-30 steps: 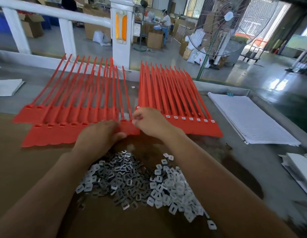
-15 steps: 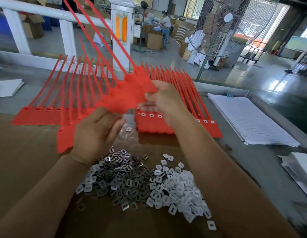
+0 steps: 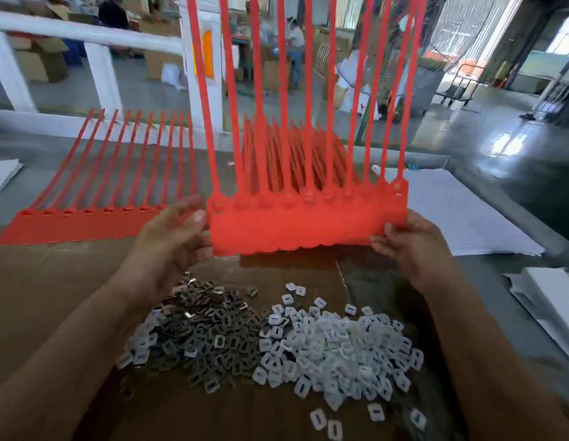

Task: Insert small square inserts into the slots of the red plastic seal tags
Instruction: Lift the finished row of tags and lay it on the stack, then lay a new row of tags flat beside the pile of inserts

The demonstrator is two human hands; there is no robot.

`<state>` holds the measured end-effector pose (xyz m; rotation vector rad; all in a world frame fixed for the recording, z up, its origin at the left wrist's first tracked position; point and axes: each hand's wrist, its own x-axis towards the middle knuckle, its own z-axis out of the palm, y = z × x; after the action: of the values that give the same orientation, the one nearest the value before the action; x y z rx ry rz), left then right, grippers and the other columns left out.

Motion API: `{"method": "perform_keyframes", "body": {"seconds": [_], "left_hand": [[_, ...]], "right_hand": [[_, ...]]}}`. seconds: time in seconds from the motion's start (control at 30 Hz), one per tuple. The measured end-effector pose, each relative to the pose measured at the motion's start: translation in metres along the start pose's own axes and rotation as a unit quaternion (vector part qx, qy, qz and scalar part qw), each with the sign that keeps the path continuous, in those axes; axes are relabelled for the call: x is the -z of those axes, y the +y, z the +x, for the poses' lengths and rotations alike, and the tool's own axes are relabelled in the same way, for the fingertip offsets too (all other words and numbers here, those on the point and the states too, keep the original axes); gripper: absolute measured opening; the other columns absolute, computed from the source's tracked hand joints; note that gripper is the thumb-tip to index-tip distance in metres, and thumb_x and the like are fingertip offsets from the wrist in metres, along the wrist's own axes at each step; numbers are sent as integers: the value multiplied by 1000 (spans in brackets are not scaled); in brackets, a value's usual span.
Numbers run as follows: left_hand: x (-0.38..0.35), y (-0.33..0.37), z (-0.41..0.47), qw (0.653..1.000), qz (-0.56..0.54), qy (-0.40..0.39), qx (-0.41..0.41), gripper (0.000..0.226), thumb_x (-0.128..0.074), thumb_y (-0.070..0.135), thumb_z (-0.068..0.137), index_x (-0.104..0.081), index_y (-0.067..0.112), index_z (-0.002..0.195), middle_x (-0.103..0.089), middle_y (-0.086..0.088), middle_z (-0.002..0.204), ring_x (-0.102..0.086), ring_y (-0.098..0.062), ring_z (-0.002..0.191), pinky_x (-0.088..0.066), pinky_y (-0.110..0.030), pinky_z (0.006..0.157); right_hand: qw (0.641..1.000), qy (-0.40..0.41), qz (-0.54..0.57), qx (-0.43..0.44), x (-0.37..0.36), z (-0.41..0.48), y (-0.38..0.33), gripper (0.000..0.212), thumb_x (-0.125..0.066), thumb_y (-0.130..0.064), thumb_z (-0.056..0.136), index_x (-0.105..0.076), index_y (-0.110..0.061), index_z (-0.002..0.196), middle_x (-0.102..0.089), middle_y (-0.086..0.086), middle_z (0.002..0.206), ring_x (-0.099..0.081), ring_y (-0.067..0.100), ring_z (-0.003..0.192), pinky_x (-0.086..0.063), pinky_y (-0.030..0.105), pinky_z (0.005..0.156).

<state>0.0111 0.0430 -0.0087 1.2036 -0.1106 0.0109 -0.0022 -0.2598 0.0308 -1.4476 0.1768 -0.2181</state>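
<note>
- The left hand grips the left edge of a joined strip of red seal tags, thumb on the front face. The right hand pinches the strip's lower right corner.
- The strip is held upright above the desk, tails pointing up, and it touches nothing else.
- Judged from this, the step is positioning a fresh strip for filling. It should go down flat with the slot row near the inserts and the slots facing up. Keeping both ends level would stop the long tails from whipping or snagging the strips behind.
- Held strip: about ten tails, with the right-hand ones crowded and hard to separate.
- A second strip lies flat to the left with ten tails. Its slots look empty.
- More tags lie behind the held strip, mostly hidden, so I cannot count them.
- There are two heaps of inserts on the desk in front of the person: dark metal inserts on the left and white plastic inserts on the right. Each holds far too many to count, and a few strays lie at the edges.
</note>
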Motion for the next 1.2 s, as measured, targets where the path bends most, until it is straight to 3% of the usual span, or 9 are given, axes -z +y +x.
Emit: {"method": "perform_keyframes", "body": {"seconds": [0.07, 0.17, 0.37, 0.47, 0.57, 0.7, 0.8, 1.0, 1.2], "left_hand": [[-11, -2, -5, 998, 67, -19, -9, 17, -57, 11, 77, -65, 21, 89, -71, 5, 76, -65, -9, 58, -51, -18, 48], [-24, -10, -7, 978, 202, -5, -48, 28, -53, -3, 84, -66, 21, 83, -67, 10, 63, -62, -5, 52, -53, -19, 49], [-34, -11, 12, 922, 374, 41, -87, 24, -54, 10, 89, -64, 31, 81, -57, 11, 53, -49, -4, 30, -39, -15, 33], [-39, -16, 22, 866, 492, 41, -82, 16, -54, 13, 89, -69, 16, 93, -65, 3, 71, -60, -12, 53, -45, -24, 54], [-37, -25, 25, 835, 537, 86, -84, 20, -58, 14, 87, -68, 7, 102, -67, -12, 99, -61, -26, 88, -39, -28, 76], [-36, -25, 22, 824, 546, 130, -86, 23, -61, 26, 85, -67, 15, 103, -65, -8, 84, -59, -22, 80, -32, -23, 68], [-36, -18, 19, 797, 580, 137, -100, 33, -63, 29, 83, -64, 12, 111, -65, -9, 98, -58, -22, 85, -33, -25, 73], [-59, -13, -11, 721, 676, -47, -145, 44, -53, 27, 89, -46, 25, 132, -40, 2, 141, -33, -17, 129, -23, -32, 107], [-69, -33, -35, 662, 725, -165, -95, 50, -31, 38, 96, -19, 27, 144, -10, 8, 153, -6, -10, 140, -3, -27, 111]], "right_hand": [[999, 14, -26, -20, 10, 0, 11, 24, -42, 11, 89, -52, -7, 102, -61, 7, 74, -64, 8, 49, -54, 18, 52], [997, 33, -56, -35, 21, 4, 16, 22, -43, 11, 89, -55, -8, 87, -64, 5, 64, -64, 9, 48, -53, 18, 48], [989, 41, -110, -84, 41, 8, 15, 26, -53, 10, 80, -56, -12, 67, -59, 0, 44, -57, 10, 39, -41, 14, 35], [976, 43, -198, -80, 49, 11, 20, 28, -61, 7, 74, -60, -12, 54, -51, 1, 40, -43, 13, 36, -30, 15, 35], [959, 13, -272, -82, 52, 13, 22, 18, -67, 2, 73, -63, -15, 76, -52, -3, 44, -42, 8, 38, -29, 14, 35], [947, -7, -314, -74, 55, 15, 25, 28, -70, -10, 77, -57, -25, 97, -62, -5, 68, -54, 8, 56, -36, 22, 48], [955, 41, -292, -32, 52, 18, 26, 15, -66, -18, 83, -63, -13, 97, -61, -2, 71, -52, 9, 55, -38, 18, 44], [944, 32, -326, -30, 51, 14, 24, 11, -66, -10, 82, -64, -9, 93, -59, -1, 70, -50, 9, 58, -38, 18, 44], [932, 24, -358, -55, 57, 13, 23, 15, -67, -6, 81, -62, -5, 96, -57, 3, 70, -49, 13, 59, -35, 23, 49]]}}
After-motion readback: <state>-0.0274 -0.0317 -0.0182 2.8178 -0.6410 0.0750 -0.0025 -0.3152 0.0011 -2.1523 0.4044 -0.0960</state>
